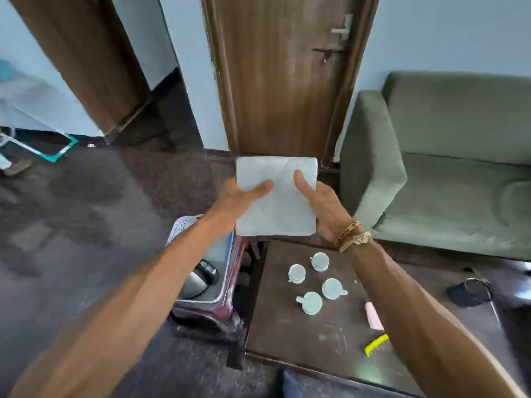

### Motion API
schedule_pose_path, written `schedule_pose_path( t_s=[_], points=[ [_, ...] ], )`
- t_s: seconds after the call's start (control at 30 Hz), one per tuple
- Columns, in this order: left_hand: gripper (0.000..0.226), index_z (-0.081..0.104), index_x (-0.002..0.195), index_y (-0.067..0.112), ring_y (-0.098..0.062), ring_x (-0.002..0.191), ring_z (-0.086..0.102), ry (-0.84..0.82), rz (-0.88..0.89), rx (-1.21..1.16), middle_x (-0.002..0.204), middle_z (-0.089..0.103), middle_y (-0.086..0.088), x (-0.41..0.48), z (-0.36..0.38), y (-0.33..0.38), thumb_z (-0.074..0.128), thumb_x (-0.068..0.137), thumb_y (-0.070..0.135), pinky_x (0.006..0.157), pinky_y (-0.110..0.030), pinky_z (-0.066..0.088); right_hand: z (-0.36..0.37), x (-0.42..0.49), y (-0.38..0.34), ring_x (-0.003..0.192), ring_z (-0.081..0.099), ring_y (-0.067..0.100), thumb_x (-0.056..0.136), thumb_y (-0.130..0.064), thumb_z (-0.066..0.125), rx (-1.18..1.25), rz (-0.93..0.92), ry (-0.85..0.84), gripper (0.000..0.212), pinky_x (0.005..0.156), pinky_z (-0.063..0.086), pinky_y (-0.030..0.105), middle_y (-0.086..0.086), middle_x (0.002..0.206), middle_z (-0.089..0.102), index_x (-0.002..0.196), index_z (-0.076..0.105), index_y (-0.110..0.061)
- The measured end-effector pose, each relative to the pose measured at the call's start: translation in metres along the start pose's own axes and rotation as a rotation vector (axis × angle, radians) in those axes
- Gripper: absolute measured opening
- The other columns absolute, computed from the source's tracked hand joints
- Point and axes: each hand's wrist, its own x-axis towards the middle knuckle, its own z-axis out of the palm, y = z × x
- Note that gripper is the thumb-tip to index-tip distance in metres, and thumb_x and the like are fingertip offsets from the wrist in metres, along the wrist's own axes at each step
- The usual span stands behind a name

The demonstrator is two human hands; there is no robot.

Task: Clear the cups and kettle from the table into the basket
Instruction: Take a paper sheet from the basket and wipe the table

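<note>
Cups (311, 303), four of them, are sitting in a loose cluster on the table (287, 334), each apart from the others. At nine o'clock from them the kettle (201, 278) is resting inside the basket (184, 225), which is standing on a dark red stool (218, 311) just beside the table. At twelve o'clock from the cups, both hands are holding up a white sheet (278, 202). The left hand (238, 196) is pinching its left edge with the thumb lying across the front, and the right hand (321, 202) is pinching its right edge, thumb pointing up. A pink bar (373, 315) and a yellow comb (376, 344) are lying on the table at four o'clock from the cups. A green sofa (445, 168) is standing at two o'clock and a brown door (281, 76) at twelve.
</note>
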Motion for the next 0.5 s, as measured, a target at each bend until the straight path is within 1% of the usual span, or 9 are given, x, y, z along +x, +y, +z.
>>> schedule_pose_path(
  t_s=[0.07, 0.13, 0.17, 0.2, 0.27, 0.33, 0.4, 0.47, 0.5],
  points=[
    [0.022, 0.075, 0.097, 0.017, -0.012, 0.084, 0.076, -0.018, 0.05, 0.023, 0.094, 0.079, 0.004, -0.008, 0.004, 0.007, 0.085, 0.077, 0.021, 0.064, -0.022, 0.059, 0.0, -0.014, -0.005, 0.108, 0.07, 0.029, 0.087, -0.078, 0.042, 0.069, -0.027, 0.139, 0.081, 0.091, 0.058, 0.043, 0.012, 0.119, 0.072, 0.123, 0.068, -0.01],
    [0.028, 0.074, 0.097, 0.018, -0.011, 0.085, 0.076, -0.043, 0.084, 0.04, 0.095, 0.079, 0.005, -0.019, 0.007, 0.012, 0.088, 0.074, 0.021, 0.065, -0.022, 0.059, 0.001, -0.025, -0.004, 0.112, 0.067, 0.026, 0.087, -0.084, 0.021, 0.144, -0.021, 0.278, 0.096, 0.091, 0.055, 0.039, 0.011, 0.129, 0.067, 0.138, 0.056, -0.011],
    [0.03, 0.074, 0.097, 0.02, -0.011, 0.086, 0.076, -0.068, 0.094, 0.057, 0.095, 0.079, 0.006, -0.024, 0.008, 0.013, 0.09, 0.071, 0.023, 0.066, -0.023, 0.059, 0.002, -0.032, -0.004, 0.112, 0.067, 0.027, 0.085, -0.086, 0.017, 0.152, 0.005, 0.281, 0.1, 0.092, 0.055, 0.04, 0.011, 0.131, 0.066, 0.14, 0.054, -0.012],
    [0.032, 0.074, 0.097, 0.021, -0.011, 0.087, 0.076, -0.097, 0.101, 0.073, 0.097, 0.079, 0.006, -0.03, 0.008, 0.012, 0.091, 0.07, 0.024, 0.067, -0.023, 0.06, 0.005, -0.039, -0.004, 0.112, 0.068, 0.029, 0.082, -0.089, 0.015, 0.163, 0.039, 0.241, 0.103, 0.094, 0.055, 0.043, 0.011, 0.128, 0.067, 0.137, 0.058, -0.013],
    [0.036, 0.074, 0.098, 0.023, -0.01, 0.088, 0.075, -0.147, 0.104, 0.092, 0.098, 0.078, 0.007, -0.044, 0.009, 0.009, 0.092, 0.068, 0.024, 0.066, -0.021, 0.059, 0.01, -0.053, -0.003, 0.109, 0.069, 0.032, 0.077, -0.093, 0.015, 0.194, 0.075, 0.219, 0.105, 0.095, 0.055, 0.049, 0.012, 0.121, 0.071, 0.126, 0.067, -0.016],
    [0.041, 0.072, 0.103, 0.023, -0.008, 0.088, 0.075, -0.175, 0.109, 0.091, 0.1, 0.078, 0.009, -0.055, 0.01, 0.004, 0.092, 0.067, 0.026, 0.065, -0.019, 0.058, 0.011, -0.065, -0.001, 0.103, 0.072, 0.03, 0.078, -0.093, 0.014, 0.179, 0.056, 0.274, 0.103, 0.093, 0.056, 0.049, 0.012, 0.114, 0.074, 0.116, 0.072, -0.016],
    [0.041, 0.071, 0.103, 0.024, -0.008, 0.089, 0.075, -0.204, 0.106, 0.092, 0.101, 0.077, 0.008, -0.064, 0.01, 0.0, 0.092, 0.068, 0.026, 0.066, -0.02, 0.058, 0.008, -0.078, 0.003, 0.107, 0.071, 0.031, 0.074, -0.094, 0.018, 0.137, 0.055, 0.204, 0.104, 0.095, 0.054, 0.051, 0.011, 0.117, 0.073, 0.12, 0.071, -0.018],
    [0.043, 0.072, 0.107, 0.023, -0.011, 0.091, 0.075, -0.232, 0.113, 0.1, 0.103, 0.077, 0.006, -0.069, 0.012, -0.004, 0.092, 0.069, 0.027, 0.067, -0.022, 0.059, 0.002, -0.092, 0.008, 0.112, 0.068, 0.034, 0.072, -0.091, 0.035, 0.123, 0.073, 0.104, 0.095, 0.098, 0.052, 0.054, 0.012, 0.122, 0.071, 0.125, 0.069, -0.02],
    [0.046, 0.072, 0.109, 0.021, -0.012, 0.092, 0.075, -0.237, 0.119, 0.101, 0.104, 0.077, 0.005, -0.071, 0.015, -0.006, 0.092, 0.068, 0.027, 0.069, -0.024, 0.06, -0.004, -0.099, 0.011, 0.112, 0.068, 0.035, 0.076, -0.083, 0.048, 0.117, 0.063, 0.087, 0.083, 0.096, 0.053, 0.055, 0.013, 0.121, 0.071, 0.124, 0.069, -0.019]
  ],
)
